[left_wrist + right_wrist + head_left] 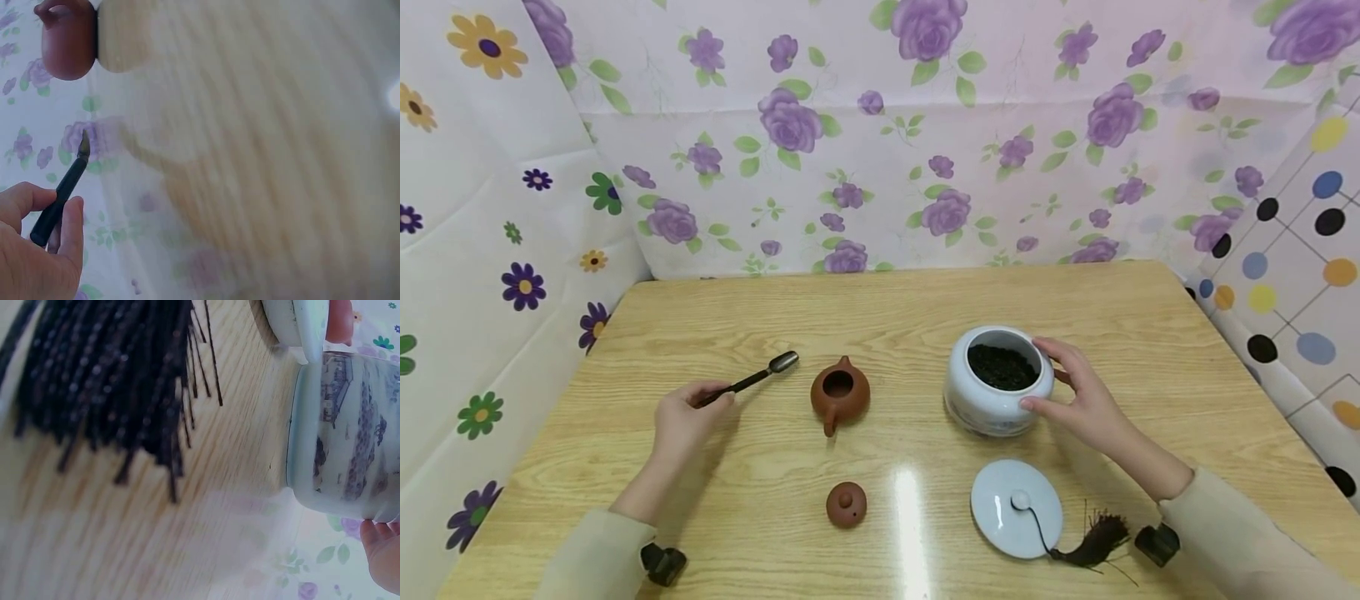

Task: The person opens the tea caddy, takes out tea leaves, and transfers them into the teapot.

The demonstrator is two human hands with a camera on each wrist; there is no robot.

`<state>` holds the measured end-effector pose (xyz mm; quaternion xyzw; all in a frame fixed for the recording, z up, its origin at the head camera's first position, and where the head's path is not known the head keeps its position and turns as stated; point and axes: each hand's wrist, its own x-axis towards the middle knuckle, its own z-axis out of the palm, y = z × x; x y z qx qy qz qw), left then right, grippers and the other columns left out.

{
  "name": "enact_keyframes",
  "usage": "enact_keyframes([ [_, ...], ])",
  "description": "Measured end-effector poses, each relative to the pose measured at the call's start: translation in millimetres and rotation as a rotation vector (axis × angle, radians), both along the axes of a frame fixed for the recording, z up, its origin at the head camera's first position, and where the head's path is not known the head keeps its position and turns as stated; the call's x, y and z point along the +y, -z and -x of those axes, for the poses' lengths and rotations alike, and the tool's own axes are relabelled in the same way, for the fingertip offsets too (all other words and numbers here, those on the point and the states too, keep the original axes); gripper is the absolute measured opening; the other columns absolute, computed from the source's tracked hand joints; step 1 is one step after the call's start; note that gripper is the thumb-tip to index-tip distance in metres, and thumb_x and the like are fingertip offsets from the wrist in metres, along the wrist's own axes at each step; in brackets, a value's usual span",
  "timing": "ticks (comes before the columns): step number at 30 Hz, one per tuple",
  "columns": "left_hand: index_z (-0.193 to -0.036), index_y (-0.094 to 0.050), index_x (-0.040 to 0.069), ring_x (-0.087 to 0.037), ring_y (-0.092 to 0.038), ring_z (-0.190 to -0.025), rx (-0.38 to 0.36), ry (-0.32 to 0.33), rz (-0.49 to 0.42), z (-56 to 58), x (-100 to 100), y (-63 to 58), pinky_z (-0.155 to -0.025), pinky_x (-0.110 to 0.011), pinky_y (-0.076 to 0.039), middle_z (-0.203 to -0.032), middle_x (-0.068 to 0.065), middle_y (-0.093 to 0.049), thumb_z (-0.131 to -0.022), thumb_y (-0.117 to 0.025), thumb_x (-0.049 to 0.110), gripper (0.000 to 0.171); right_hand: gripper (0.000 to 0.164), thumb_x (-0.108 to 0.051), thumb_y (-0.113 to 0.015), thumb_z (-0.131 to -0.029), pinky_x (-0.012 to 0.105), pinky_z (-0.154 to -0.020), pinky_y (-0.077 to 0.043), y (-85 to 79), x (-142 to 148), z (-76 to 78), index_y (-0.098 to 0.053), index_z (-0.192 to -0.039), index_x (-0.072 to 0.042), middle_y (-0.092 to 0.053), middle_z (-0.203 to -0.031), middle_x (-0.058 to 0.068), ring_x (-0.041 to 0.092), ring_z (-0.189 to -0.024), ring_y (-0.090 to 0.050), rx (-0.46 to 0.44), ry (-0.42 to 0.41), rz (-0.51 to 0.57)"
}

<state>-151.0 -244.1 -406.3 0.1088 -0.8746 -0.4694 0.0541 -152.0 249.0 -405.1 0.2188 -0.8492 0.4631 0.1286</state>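
My left hand [688,425] pinches the black handle of a small tea scoop [748,382] with a metal head. The scoop points right, held above the table and short of a brown clay teapot [857,400]. That teapot sits uncovered, its spout toward the back and its handle toward me. On the right, a white porcelain jar [973,410] stands full of dark tea leaves [1000,368]. My right hand [1086,408] grips the jar's right side, thumb near the front of the rim and fingers behind. Blue-grey painted scenery on the jar [356,425] shows in the right wrist view.
The teapot's round brown lid [846,504] lies in front of the teapot. In front of the jar is its white lid [996,517], with a dark tassel [1097,542] trailing right. Flowered cloth [850,150] hangs behind the wooden table [745,317]; patterned cloths flank both sides.
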Motion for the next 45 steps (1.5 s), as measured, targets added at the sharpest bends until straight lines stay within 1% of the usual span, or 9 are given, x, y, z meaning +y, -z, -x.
enact_keyframes([
  [8,-0.113,-0.066,0.000,0.006,-0.057,-0.080,-0.005,-0.055,-0.116,-0.4,3.3,-8.5,-0.070,-0.010,-0.051,-0.091,0.013,-0.064,-0.088,-0.069,0.024,0.034,0.075,0.006,-0.079,-0.071,0.003,-0.093,-0.038,1.0,-0.5,2.4,-0.044,-0.137,0.004,-0.045,-0.135,0.021,-0.009,-0.121,-0.036,0.005,-0.001,0.004],
  [12,-0.112,-0.066,0.002,0.004,-0.059,-0.079,0.004,-0.060,-0.194,0.1,4.2,-13.1,-0.071,-0.013,-0.053,-0.085,0.017,-0.064,-0.087,-0.070,0.027,0.035,0.074,0.005,-0.079,-0.072,0.003,-0.094,-0.038,1.0,-0.4,2.7,-0.043,-0.137,0.003,-0.045,-0.135,0.021,-0.009,-0.121,-0.036,0.003,-0.001,0.001],
  [17,-0.099,-0.070,0.008,0.003,-0.063,-0.075,0.070,-0.093,-0.324,2.2,7.3,-16.0,-0.068,-0.010,-0.053,-0.077,0.017,-0.065,-0.085,-0.072,0.016,0.017,0.074,0.005,-0.078,-0.072,0.003,-0.094,-0.037,1.7,-0.2,2.2,-0.043,-0.138,0.003,-0.045,-0.136,0.021,-0.010,-0.120,-0.035,-0.009,0.001,0.002],
  [21,-0.091,-0.070,0.009,-0.001,-0.067,-0.075,0.104,-0.117,-0.485,4.1,10.7,-20.5,-0.070,-0.012,-0.055,-0.077,0.011,-0.067,-0.085,-0.071,0.008,0.007,0.074,0.005,-0.078,-0.073,0.003,-0.094,-0.037,3.3,0.1,1.8,-0.043,-0.138,0.002,-0.044,-0.136,0.020,-0.009,-0.120,-0.035,-0.017,0.001,0.007],
  [25,-0.091,-0.069,0.009,-0.007,-0.069,-0.082,0.095,-0.087,-0.672,5.5,13.8,-30.0,-0.080,-0.017,-0.056,-0.090,0.002,-0.063,-0.085,-0.070,0.006,0.006,0.075,0.005,-0.078,-0.072,0.003,-0.094,-0.038,4.5,1.0,1.3,-0.043,-0.138,0.001,-0.044,-0.136,0.020,-0.009,-0.121,-0.036,-0.015,0.001,0.016],
  [30,-0.091,-0.069,0.006,-0.010,-0.069,-0.083,0.134,-0.044,-0.847,4.7,17.9,-40.8,-0.083,-0.019,-0.055,-0.094,-0.003,-0.060,-0.085,-0.068,0.000,0.008,0.075,0.006,-0.078,-0.073,0.004,-0.094,-0.038,3.8,0.7,0.3,-0.043,-0.139,0.001,-0.044,-0.136,0.020,-0.009,-0.121,-0.036,-0.022,-0.002,0.026],
  [35,-0.091,-0.069,0.005,-0.011,-0.070,-0.081,0.144,-0.025,-0.909,3.6,20.5,-46.6,-0.082,-0.019,-0.056,-0.092,-0.003,-0.062,-0.085,-0.068,-0.001,0.008,0.075,0.005,-0.077,-0.073,0.004,-0.094,-0.038,3.5,0.7,-0.3,-0.042,-0.139,0.000,-0.043,-0.137,0.019,-0.008,-0.121,-0.036,-0.039,-0.004,0.039],
  [39,-0.089,-0.071,0.006,-0.011,-0.070,-0.081,0.141,-0.016,-0.922,3.3,24.7,-51.4,-0.081,-0.019,-0.056,-0.092,-0.004,-0.061,-0.085,-0.068,0.000,0.007,0.075,0.005,-0.077,-0.074,0.004,-0.094,-0.038,3.5,0.9,-0.5,-0.041,-0.140,0.000,-0.043,-0.137,0.019,-0.007,-0.121,-0.036,-0.050,-0.007,0.050],
  [45,-0.087,-0.070,0.008,-0.012,-0.070,-0.082,0.146,0.063,-0.911,0.4,36.9,-63.2,-0.082,-0.020,-0.055,-0.092,-0.004,-0.060,-0.088,-0.064,0.000,0.011,0.075,0.006,-0.076,-0.074,0.004,-0.094,-0.038,3.6,0.8,-0.7,-0.041,-0.140,0.000,-0.042,-0.137,0.019,-0.007,-0.121,-0.037,-0.057,-0.010,0.062],
])
